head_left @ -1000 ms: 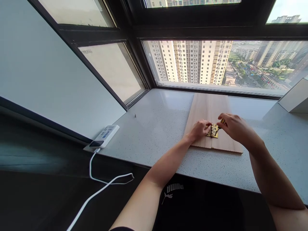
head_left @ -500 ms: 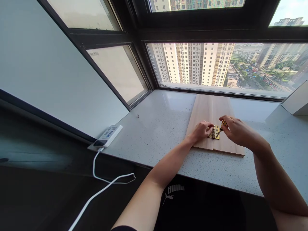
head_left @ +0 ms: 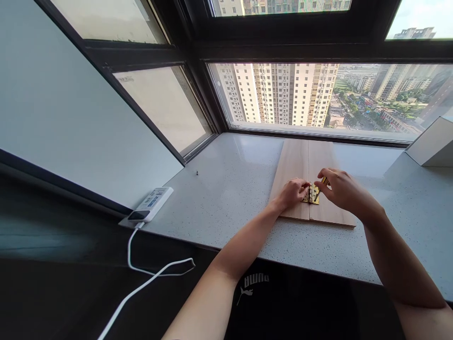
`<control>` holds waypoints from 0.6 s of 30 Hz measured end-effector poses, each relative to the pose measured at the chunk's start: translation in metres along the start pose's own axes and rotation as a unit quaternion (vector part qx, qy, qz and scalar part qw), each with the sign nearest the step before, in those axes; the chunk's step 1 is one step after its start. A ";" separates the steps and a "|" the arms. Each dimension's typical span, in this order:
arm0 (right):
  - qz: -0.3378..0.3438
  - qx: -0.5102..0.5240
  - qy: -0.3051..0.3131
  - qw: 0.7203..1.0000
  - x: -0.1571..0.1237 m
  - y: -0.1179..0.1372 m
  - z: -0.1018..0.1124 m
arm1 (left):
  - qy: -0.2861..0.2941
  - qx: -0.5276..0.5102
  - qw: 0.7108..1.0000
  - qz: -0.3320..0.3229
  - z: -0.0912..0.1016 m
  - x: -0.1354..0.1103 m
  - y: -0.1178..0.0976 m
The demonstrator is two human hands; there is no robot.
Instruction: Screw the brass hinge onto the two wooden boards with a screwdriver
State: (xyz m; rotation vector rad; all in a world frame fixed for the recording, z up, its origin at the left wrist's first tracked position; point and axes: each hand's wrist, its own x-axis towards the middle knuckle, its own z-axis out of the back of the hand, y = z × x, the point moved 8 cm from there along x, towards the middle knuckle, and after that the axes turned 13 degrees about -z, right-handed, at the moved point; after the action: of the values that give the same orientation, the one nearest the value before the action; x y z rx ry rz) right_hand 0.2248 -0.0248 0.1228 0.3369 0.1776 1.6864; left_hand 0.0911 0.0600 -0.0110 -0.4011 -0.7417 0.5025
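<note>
The speckled stone windowsill [head_left: 219, 208] is carrying two edge-to-edge wooden boards [head_left: 293, 160], a small screw [head_left: 197, 173] and a white power strip [head_left: 152, 204].

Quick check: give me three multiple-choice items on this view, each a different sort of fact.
1. Where is the brass hinge? A) Across the seam between the left wooden board and right wooden board B) On the stone sill C) On the power strip
2. What colour is the screwdriver handle in the right hand? A) Red B) Blue C) Yellow
3. What is the left hand doing? A) Holding the screwdriver B) Resting against the hinge C) Lifted clear

1 A: its barrel lies along the seam.
2 C: yellow shows beside the fingers.
3 B: it lies on the board, touching the hinge.
</note>
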 end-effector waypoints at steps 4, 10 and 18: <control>0.015 0.011 0.014 1.000 -0.005 0.002 -0.003 | -0.005 -0.007 1.000 -0.008 -0.003 0.000 0.006; 0.045 0.029 0.016 0.998 -0.002 0.003 -0.007 | -0.005 0.007 1.000 -0.008 -0.003 -0.001 0.006; 0.066 0.037 0.020 0.997 0.003 0.008 -0.002 | 0.003 0.001 1.000 -0.001 0.001 0.000 -0.004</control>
State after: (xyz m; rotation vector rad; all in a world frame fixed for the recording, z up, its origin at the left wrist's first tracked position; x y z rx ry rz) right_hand 0.2164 -0.0232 0.1238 0.3776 0.2517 1.8217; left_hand 0.0921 0.0568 -0.0081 -0.4002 -0.7355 0.4995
